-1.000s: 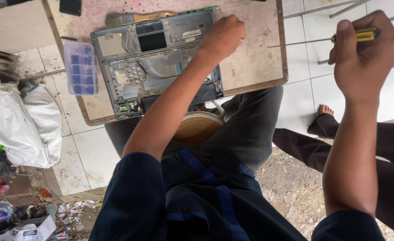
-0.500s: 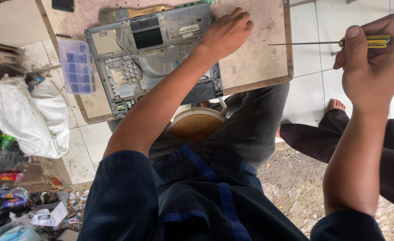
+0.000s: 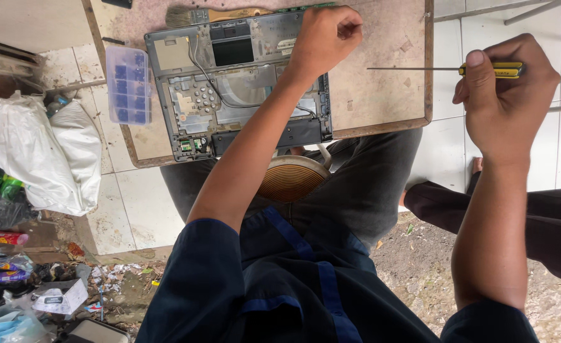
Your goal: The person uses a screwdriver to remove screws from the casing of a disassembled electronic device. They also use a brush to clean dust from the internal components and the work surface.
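An opened grey laptop chassis point(image 3: 229, 82) lies bottom-up on a worn wooden board point(image 3: 382, 82), its circuit parts and cables exposed. My left hand point(image 3: 326, 35) rests as a closed fist on the chassis's far right corner; nothing shows between the fingers. My right hand point(image 3: 506, 101) hovers off the board's right edge, apart from the laptop. It grips a yellow-and-black handled screwdriver point(image 3: 493, 68) whose thin shaft points left over the board.
A clear box with blue compartments point(image 3: 128, 82) sits left of the laptop, and a brush point(image 3: 198, 14) lies beyond it. A round woven stool point(image 3: 290, 179) is under the board. White bags point(image 3: 45, 152) and litter lie left. A dark trouser leg point(image 3: 547, 222) crosses at right.
My left fist slid further along the laptop toward its far right corner. My right hand with the screwdriver came lower and nearer the board.
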